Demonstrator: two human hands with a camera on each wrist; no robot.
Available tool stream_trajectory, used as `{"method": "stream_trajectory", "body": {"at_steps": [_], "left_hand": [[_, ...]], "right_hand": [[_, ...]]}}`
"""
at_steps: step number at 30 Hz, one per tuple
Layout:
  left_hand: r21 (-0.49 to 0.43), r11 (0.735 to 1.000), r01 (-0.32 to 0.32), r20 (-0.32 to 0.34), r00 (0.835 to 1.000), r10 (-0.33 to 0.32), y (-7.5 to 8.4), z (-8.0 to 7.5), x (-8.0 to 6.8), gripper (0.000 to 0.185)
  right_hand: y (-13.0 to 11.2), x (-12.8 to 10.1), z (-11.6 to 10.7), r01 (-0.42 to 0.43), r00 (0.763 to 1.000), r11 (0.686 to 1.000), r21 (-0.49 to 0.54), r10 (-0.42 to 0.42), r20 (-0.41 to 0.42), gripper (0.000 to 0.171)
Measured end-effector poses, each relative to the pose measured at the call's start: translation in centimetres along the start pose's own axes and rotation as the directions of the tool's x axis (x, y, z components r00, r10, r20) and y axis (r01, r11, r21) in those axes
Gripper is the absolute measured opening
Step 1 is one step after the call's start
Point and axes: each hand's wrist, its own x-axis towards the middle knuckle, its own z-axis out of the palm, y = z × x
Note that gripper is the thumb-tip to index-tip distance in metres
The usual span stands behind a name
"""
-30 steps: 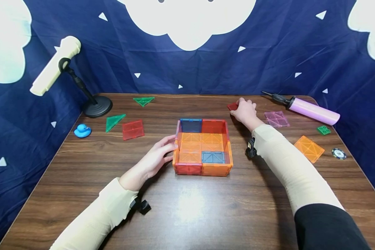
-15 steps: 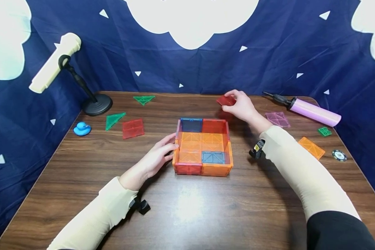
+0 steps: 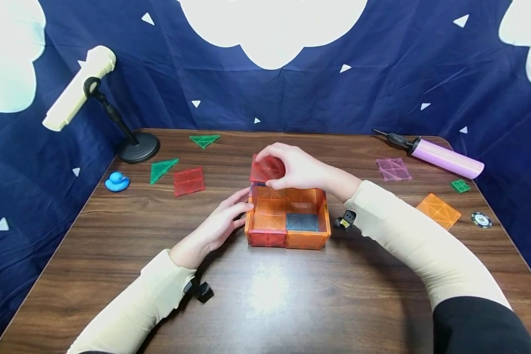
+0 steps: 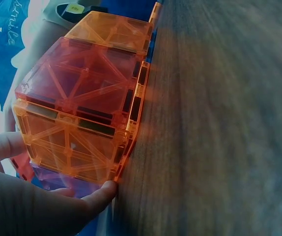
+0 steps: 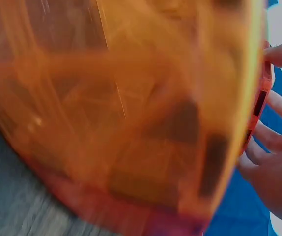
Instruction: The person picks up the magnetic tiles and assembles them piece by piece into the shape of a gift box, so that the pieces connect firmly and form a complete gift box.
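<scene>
An open-topped box of translucent magnetic tiles [image 3: 307, 241] stands mid-table, its walls orange, red and purple. Its floor is orange apart from one grey-blue tile [image 3: 302, 222]. Over the back left corner of the box, my right hand [image 3: 298, 167] pinches a red square magnetic tile [image 3: 265, 169] between thumb and fingers, covering much of the back wall. My left hand [image 3: 217, 228] rests its fingers along the box's left side, extended and loosely spread. In the left wrist view, fingertips [image 4: 106, 191] touch the orange wall near its bottom edge.
Left of the box lie another red square tile [image 3: 189, 182] and two green triangles [image 3: 162, 169], plus a blue duck [image 3: 117, 182] and a microphone-like stand [image 3: 138, 148]. At right are a purple tile [image 3: 393, 169], an orange tile [image 3: 440, 210], a pump [image 3: 447, 157], a green brick [image 3: 460, 186] and a chip [image 3: 481, 220].
My right hand has picked up the red tile from the table's back and carried it left and nearer, over the box's back left corner. My left hand has stayed at the box's side.
</scene>
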Motion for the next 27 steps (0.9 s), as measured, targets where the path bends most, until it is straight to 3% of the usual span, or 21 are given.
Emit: {"method": "stream_trajectory", "body": {"at_steps": [4,10,18,27], "left_hand": [[0.004,1.0,0.013,-0.012,1.0,-0.013,0.0,0.0,0.0,0.069],[-0.001,1.0,0.014,-0.01,1.0,-0.014,-0.1,0.0,0.1,0.066],[0.012,1.0,0.001,-0.006,1.0,-0.001,-0.1,-0.2,0.1,0.065],[0.02,1.0,0.003,-0.005,1.0,-0.002,0.0,-0.1,0.1,0.066]], "right_hand": [[-0.6,0.3,1.0,0.021,0.998,1.0,-0.022,-0.019,0.062,0.054],[-1.0,0.0,1.7,-0.024,0.994,0.998,-0.065,0.031,0.108,0.057],[-0.8,-0.3,1.6,-0.047,0.991,0.995,-0.092,0.058,0.12,0.059],[-0.3,-0.5,1.5,-0.01,0.993,0.998,-0.068,0.018,0.116,0.058]]}}
